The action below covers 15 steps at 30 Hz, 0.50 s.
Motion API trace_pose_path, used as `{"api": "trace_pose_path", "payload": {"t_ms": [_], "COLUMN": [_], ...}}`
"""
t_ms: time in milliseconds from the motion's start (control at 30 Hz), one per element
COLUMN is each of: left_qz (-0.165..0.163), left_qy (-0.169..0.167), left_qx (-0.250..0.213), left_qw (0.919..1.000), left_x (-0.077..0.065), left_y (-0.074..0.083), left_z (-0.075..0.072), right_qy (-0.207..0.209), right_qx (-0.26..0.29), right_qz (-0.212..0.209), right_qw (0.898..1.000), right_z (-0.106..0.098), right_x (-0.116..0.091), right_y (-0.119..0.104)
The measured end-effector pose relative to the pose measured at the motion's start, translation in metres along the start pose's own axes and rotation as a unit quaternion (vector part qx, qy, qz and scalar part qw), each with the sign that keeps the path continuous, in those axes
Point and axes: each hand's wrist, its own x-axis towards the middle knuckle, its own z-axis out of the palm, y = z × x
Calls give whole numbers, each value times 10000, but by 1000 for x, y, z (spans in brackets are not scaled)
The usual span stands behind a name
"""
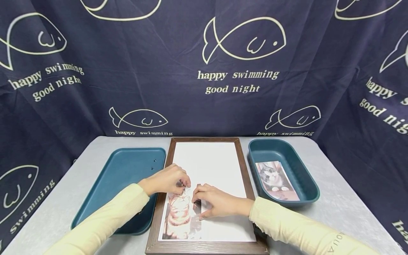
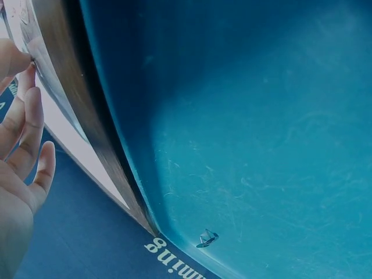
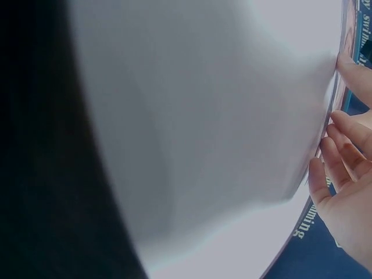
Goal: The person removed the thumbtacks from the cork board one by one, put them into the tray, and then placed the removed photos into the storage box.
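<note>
A cat photo (image 1: 178, 216) lies over the lower left part of a white board (image 1: 220, 166) inside a brown wooden frame (image 1: 247, 173). At the photo's upper end, my left hand (image 1: 169, 180) has thumb and forefinger tips together; in the left wrist view a small dark tack shows between those fingertips (image 2: 29, 61). My right hand (image 1: 218, 201) rests over the photo's right side, thumb and fingers spread apart. From the right wrist, its fingertips (image 3: 317, 168) touch along the photo's edge. Part of the photo is hidden under both hands.
Left of the frame is a shallow blue tray (image 1: 127, 180) with a couple of small dark pieces (image 2: 207, 237) near its far right corner. A deeper blue bin (image 1: 283, 150) on the right holds more cat photos (image 1: 275, 179). A fish-patterned curtain (image 1: 185, 88) stands behind the grey table (image 1: 338, 198).
</note>
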Motion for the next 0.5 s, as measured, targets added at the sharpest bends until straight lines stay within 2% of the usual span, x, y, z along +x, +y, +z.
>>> {"api": "trace_pose_path", "payload": {"t_ms": [200, 500], "left_qz": [11, -19], "left_qy": [-33, -132], "left_qx": [123, 309], "left_qw": [9999, 9994], "left_x": [1, 3], "left_y": [0, 1], "left_z": [-1, -1], "right_qy": [-51, 6], "right_qx": [33, 37], "right_qz": [92, -19], "right_qw": [9999, 10000], "right_z": [0, 1], "right_x": [0, 0], "right_y": [0, 1]}}
